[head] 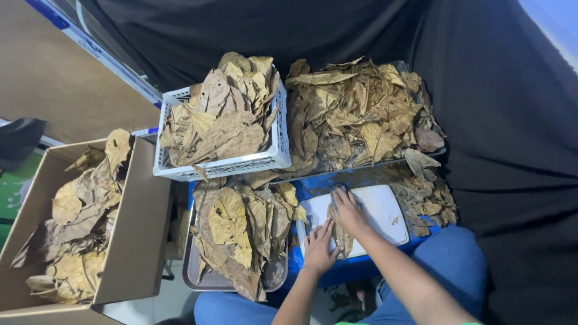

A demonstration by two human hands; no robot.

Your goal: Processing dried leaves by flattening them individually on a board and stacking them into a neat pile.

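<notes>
Dried leaf (pixel 342 233) on white tray (pixel 385 210): mostly hidden under your flat, spread left hand (pixel 319 248) and right hand (pixel 348 210).

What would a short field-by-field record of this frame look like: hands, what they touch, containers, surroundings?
left hand: flat, pressing on a dry leaf
right hand: flat on the same leaf's upper end
work surface: white board on a blue bin
containers: white basket, cardboard box, metal tray, all holding brown leaves
loose pile: leaf heap behind the board
backdrop: black cloth
</notes>
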